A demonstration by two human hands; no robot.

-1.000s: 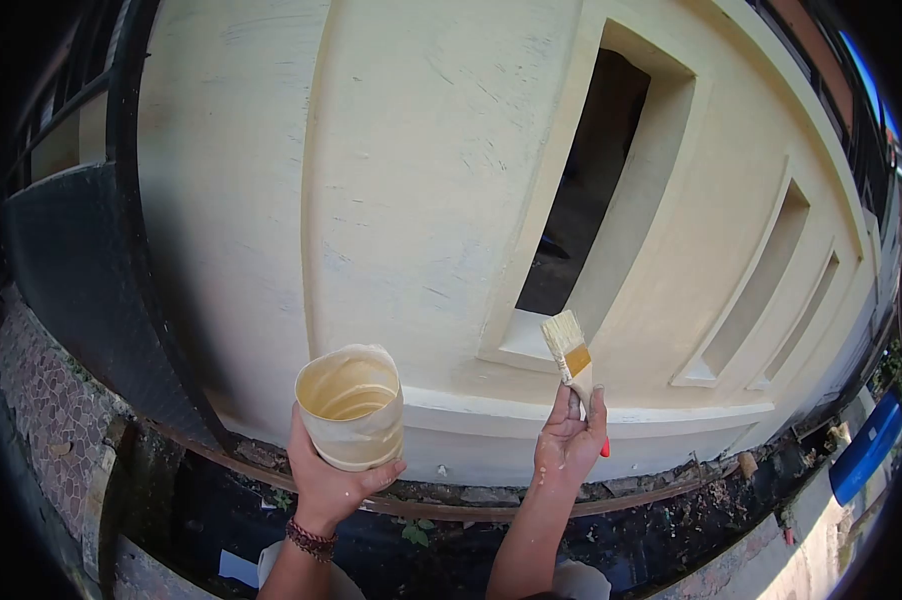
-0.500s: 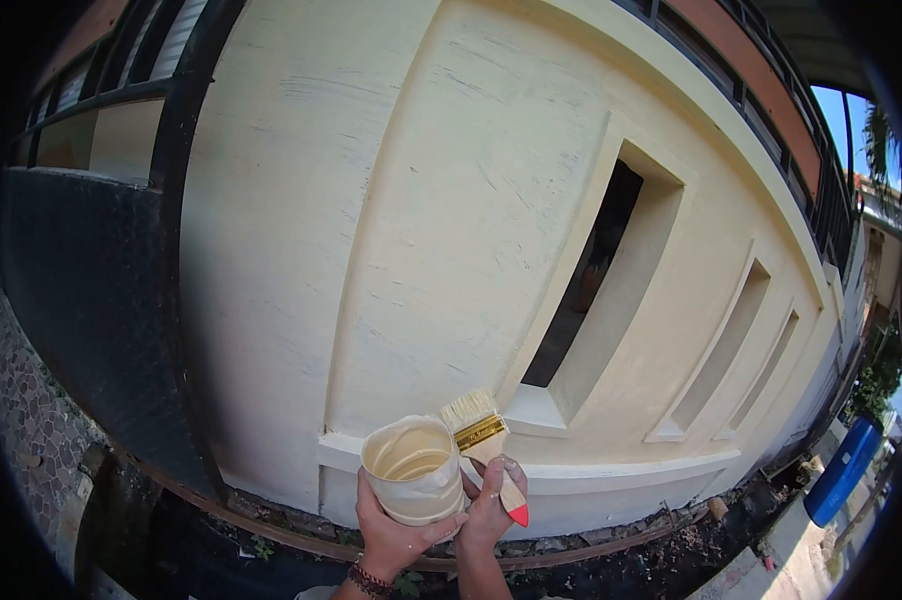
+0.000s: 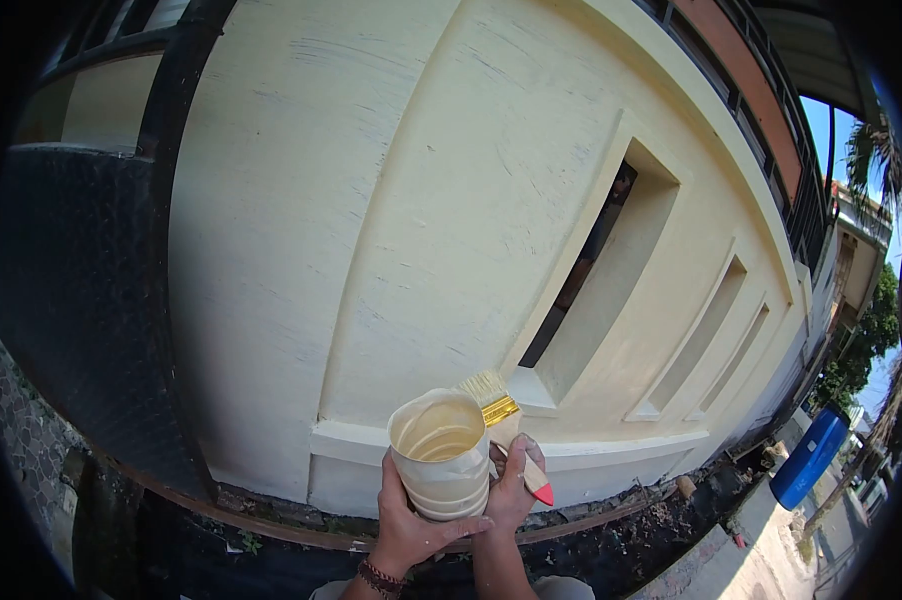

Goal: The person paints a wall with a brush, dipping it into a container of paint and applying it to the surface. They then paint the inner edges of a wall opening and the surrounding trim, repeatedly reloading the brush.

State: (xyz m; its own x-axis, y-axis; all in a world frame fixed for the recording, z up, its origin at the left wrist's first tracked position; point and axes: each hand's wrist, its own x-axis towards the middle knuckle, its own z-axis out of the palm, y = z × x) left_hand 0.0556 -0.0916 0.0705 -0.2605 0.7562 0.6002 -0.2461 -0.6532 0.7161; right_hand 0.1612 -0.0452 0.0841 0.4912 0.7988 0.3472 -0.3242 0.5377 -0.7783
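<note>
My left hand [image 3: 411, 530] is wrapped round a cream plastic container [image 3: 441, 465] with an open top and some paint inside. Its thumb reaches across the base toward the other wrist. Beside it, my right hand [image 3: 511, 492] grips the wooden handle of a paintbrush [image 3: 499, 405], whose red tip points down to the right. The brush's pale bristles and gold ferrule lean up beside the container's rim. Both hands are close together at the bottom centre, in front of the cream wall [image 3: 451, 230], which has scuff marks.
Narrow recessed openings [image 3: 611, 250] run along the wall. A dark metal gate [image 3: 81, 270] stands at the left. Below the wall lies a dark ditch [image 3: 611, 545] with debris. A blue barrel [image 3: 809, 458] stands at the right, near trees.
The container, brush and both hands have shifted right and slightly up in view. The camera's view has turned a little, showing more of the street at right. Both hands keep their holds.
</note>
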